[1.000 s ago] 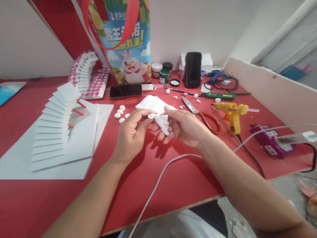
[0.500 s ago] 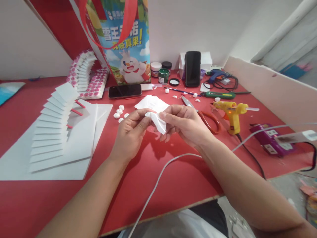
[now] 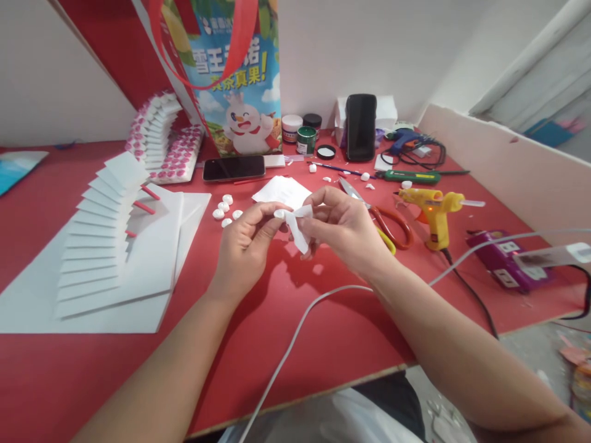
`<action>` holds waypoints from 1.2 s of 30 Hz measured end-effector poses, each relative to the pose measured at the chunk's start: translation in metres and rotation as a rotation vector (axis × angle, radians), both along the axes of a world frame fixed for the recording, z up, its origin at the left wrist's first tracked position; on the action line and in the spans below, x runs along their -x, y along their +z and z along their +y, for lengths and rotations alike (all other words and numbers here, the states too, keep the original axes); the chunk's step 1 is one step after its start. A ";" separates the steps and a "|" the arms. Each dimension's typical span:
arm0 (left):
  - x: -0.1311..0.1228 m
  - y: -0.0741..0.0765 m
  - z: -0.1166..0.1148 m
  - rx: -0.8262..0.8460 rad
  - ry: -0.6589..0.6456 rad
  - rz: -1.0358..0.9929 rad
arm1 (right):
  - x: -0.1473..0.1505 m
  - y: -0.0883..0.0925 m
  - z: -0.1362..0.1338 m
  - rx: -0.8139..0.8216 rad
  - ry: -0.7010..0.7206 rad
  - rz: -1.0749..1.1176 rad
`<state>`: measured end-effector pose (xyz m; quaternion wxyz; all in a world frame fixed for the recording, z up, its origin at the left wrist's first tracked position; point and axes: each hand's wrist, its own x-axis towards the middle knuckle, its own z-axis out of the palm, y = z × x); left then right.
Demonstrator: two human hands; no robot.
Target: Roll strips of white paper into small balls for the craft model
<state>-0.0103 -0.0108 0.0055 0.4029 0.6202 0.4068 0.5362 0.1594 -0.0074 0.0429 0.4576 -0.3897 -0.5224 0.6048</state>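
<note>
Between my hands is a thin white paper strip (image 3: pixel 298 234), rolled into a small bud at its left end. My left hand (image 3: pixel 247 246) pinches the rolled end between thumb and fingers. On the loose part, the thumb and fingers of my right hand (image 3: pixel 344 227) are closed, and the strip bends and hangs down there. Just behind lies a stack of white paper pieces (image 3: pixel 279 189). Several small white rolled buds (image 3: pixel 223 207) rest on the red table (image 3: pixel 277 344) left of my left hand.
Red-handled scissors (image 3: pixel 390 224) lie right of my right hand, near a yellow glue gun (image 3: pixel 431 212). A white cable (image 3: pixel 300 326) crosses the front. Folded white fins (image 3: pixel 92 246) stand at left. A phone (image 3: pixel 234 168), paint jars (image 3: pixel 306 140) and a printed bag (image 3: pixel 244 92) are behind.
My right fingers have shifted on the loose end, which now folds into a narrower, bent shape. A yellow handle has come into view beside my right wrist. My left hand keeps its pinch.
</note>
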 end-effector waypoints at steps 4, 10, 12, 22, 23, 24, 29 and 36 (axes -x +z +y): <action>-0.001 -0.001 0.000 0.025 -0.015 -0.069 | -0.003 0.002 0.000 -0.018 0.034 -0.004; 0.002 0.007 -0.002 -0.053 0.060 0.042 | -0.012 0.000 0.014 0.522 0.262 0.303; 0.002 0.009 -0.003 -0.079 0.058 0.071 | -0.011 -0.001 0.016 0.620 0.357 0.339; 0.002 0.012 -0.004 -0.128 0.025 0.106 | -0.014 -0.008 0.014 0.598 0.466 0.419; 0.002 0.013 -0.004 -0.130 0.024 0.104 | -0.014 -0.008 0.013 0.587 0.465 0.418; 0.002 0.013 -0.004 -0.132 0.022 0.101 | -0.014 -0.008 0.013 0.579 0.457 0.412; 0.000 0.014 -0.005 -0.134 0.044 0.141 | -0.004 -0.005 0.006 0.418 0.257 0.293; 0.000 0.012 -0.004 -0.201 0.097 0.239 | -0.002 0.000 0.004 0.378 0.175 0.239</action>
